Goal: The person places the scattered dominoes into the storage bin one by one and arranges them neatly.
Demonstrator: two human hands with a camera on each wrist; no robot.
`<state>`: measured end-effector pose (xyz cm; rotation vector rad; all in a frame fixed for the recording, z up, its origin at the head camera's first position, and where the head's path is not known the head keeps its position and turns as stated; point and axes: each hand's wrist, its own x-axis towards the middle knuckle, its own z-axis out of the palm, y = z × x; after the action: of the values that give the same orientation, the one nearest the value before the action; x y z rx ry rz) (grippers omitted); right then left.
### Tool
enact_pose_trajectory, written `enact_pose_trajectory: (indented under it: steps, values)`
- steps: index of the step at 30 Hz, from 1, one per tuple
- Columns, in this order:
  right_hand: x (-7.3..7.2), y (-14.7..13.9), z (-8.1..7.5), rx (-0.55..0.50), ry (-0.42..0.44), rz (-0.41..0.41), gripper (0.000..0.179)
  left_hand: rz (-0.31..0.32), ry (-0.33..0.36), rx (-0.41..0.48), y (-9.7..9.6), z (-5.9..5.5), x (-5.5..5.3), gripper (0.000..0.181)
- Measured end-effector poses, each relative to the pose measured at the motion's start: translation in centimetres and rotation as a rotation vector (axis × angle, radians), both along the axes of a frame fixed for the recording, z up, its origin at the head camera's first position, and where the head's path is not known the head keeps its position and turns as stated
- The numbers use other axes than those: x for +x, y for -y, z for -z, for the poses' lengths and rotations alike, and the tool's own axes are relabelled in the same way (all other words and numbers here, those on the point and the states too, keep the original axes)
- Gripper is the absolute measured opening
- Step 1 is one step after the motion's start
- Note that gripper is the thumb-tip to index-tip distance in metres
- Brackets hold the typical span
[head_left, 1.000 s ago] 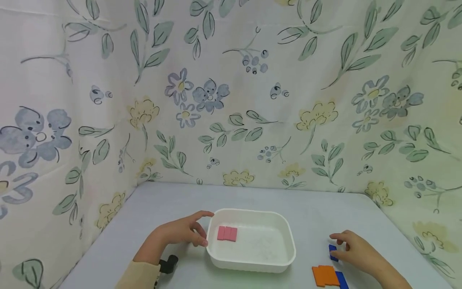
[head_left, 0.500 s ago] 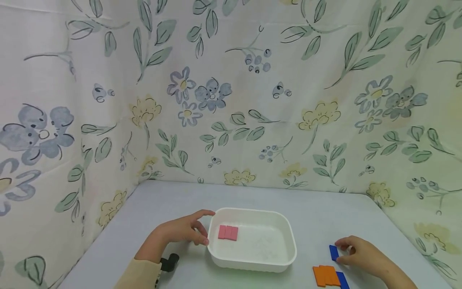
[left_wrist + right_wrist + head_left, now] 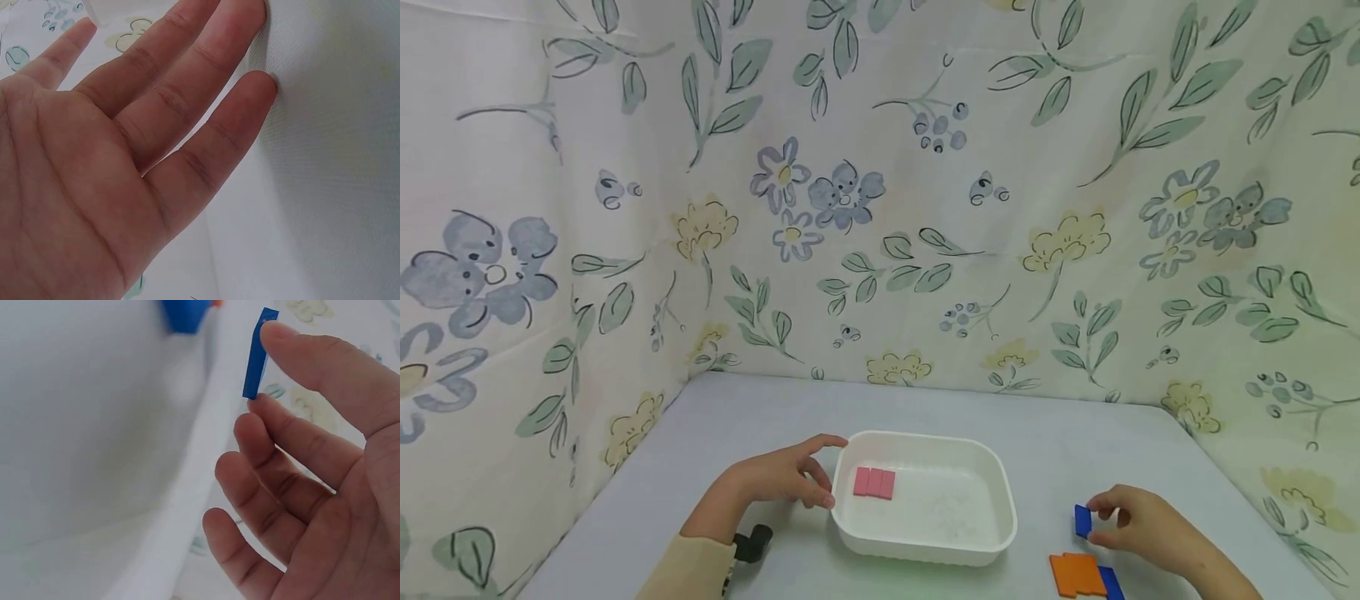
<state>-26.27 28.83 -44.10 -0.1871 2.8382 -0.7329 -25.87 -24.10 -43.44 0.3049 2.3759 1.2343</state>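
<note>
Between thumb and index finger, my right hand (image 3: 1138, 527) pinches a small blue tile (image 3: 1082, 521). The right wrist view shows the blue tile (image 3: 256, 359) held near its two ends, raised off the table, with the other fingers loosely bent. My left hand (image 3: 786, 477) is at the left side of a white plastic tub (image 3: 925, 550), fingertips against its rim and outer wall. In the left wrist view the fingers of the left hand (image 3: 144, 137) are spread and nearly straight. Several pink tiles (image 3: 874, 483) lie side by side in the tub's left part.
Several orange tiles (image 3: 1077, 575) lie overlapping on the white table (image 3: 760, 408), right of the tub. Another blue tile (image 3: 1111, 582) lies beside them. A floral curtain (image 3: 880, 192) hangs behind the table and at both sides. A black wrist device (image 3: 752, 543) sits by the left sleeve.
My right hand has closed thumb and index finger on the blue tile, lifted it and moved it slightly left. The left hand has kept its place at the tub.
</note>
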Motion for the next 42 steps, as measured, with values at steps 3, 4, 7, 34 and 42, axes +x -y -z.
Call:
enact_pose_trajectory:
  steps: [3, 4, 7, 34, 42]
  values:
    - [0.4, 1.2, -1.3, -0.017, -0.051, -0.057, 0.045, 0.006, -0.001, 0.002, 0.0, -0.1, 0.0, 0.082]
    - [0.7, 1.7, -1.9, -0.023, -0.068, -0.079, 0.044, 0.005, -0.001, 0.003, 0.0, -0.1, -0.1, 0.082]
    - [1.2, 3.1, -3.2, -0.041, -0.121, -0.154, 0.043, -0.001, 0.001, 0.005, 0.0, -0.1, 0.0, 0.081]
    - [0.9, 13.6, -4.3, -0.168, -0.182, -0.379, 0.033, 0.014, -0.01, 0.024, 0.3, 0.0, 0.0, 0.082]
    - [0.5, 15.9, -3.5, -0.126, -0.195, -0.37, 0.035, 0.019, -0.006, 0.031, 0.2, 0.1, -0.1, 0.082]
